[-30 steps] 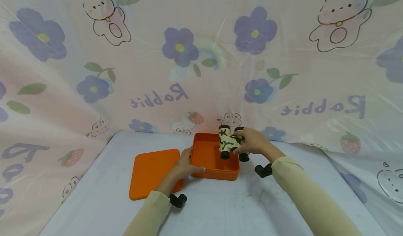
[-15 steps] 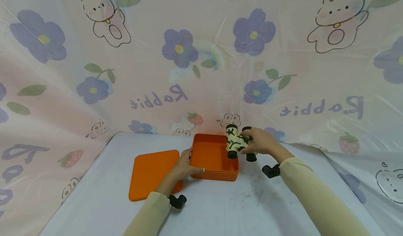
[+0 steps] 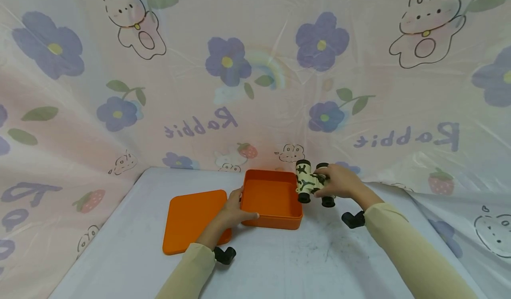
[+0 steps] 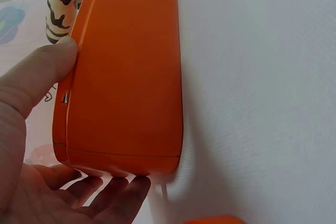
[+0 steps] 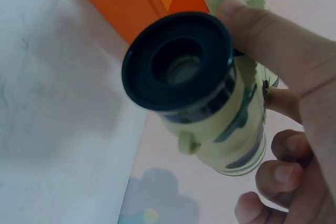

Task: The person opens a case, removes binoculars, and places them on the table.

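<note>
My right hand (image 3: 341, 182) holds a pair of camouflage-patterned binoculars (image 3: 304, 180) by the middle, thumb and fingers on either side of the bridge. They hang above the table beside the right edge of an open orange box (image 3: 275, 222). In the right wrist view, a black eyepiece (image 5: 181, 64) faces the camera. My left hand (image 3: 231, 211) grips the box at its near left corner. In the left wrist view, the thumb (image 4: 52, 64) lies on the rim and the other fingers touch the adjoining side. The box's visible floor is bare.
A flat orange lid (image 3: 191, 223) lies on the white table (image 3: 287, 268) to the left of the box, under the left forearm. A curtain (image 3: 263, 90) printed with rabbits and flowers hangs behind and at the sides. Black camera mounts sit at both wrists.
My right hand has moved the binoculars rightward, from over the box's right part to beside its right edge. The left hand, box and lid have stayed in place.
</note>
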### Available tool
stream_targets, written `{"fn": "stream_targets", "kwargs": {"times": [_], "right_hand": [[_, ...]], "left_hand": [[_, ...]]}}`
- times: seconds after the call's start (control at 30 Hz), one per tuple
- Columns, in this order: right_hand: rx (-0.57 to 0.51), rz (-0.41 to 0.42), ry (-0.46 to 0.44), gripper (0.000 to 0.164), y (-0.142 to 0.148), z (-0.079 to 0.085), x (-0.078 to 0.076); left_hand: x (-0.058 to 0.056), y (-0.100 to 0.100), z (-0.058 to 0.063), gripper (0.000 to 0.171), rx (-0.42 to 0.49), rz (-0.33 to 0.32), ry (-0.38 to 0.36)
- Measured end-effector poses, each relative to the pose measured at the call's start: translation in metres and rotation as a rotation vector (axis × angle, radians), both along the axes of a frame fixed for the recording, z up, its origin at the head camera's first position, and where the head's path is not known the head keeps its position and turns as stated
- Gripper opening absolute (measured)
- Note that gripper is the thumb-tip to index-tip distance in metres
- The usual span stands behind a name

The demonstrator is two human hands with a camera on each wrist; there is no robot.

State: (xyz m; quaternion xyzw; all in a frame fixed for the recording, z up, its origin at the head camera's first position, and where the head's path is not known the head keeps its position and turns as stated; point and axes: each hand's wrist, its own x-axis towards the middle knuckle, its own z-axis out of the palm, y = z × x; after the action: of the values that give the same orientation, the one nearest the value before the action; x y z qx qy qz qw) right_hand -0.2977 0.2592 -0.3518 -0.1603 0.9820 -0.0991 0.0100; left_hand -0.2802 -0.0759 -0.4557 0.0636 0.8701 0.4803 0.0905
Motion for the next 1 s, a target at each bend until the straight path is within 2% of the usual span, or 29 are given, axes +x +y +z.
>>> {"fn": "stream_targets", "kwargs": {"times": [0.4,0.7,0.83,1.0], "right_hand": [[0.019,-0.032,-0.031,0.084,0.017,-0.008,0.003],[-0.011,-0.057,-0.086,0.087,0.027,-0.023,0.002],[-0.032,-0.090,-0.125,0.085,0.029,-0.028,0.002],[-0.042,-0.098,-0.133,0.081,0.030,-0.032,0.006]], "left_hand": [[-0.001,-0.001,-0.001,0.107,-0.012,-0.009,0.004],[0.000,-0.001,-0.001,0.107,-0.005,-0.013,0.000],[0.000,-0.002,0.000,0.107,0.006,-0.024,0.001],[0.000,-0.001,0.001,0.107,0.011,-0.025,0.010]]}}
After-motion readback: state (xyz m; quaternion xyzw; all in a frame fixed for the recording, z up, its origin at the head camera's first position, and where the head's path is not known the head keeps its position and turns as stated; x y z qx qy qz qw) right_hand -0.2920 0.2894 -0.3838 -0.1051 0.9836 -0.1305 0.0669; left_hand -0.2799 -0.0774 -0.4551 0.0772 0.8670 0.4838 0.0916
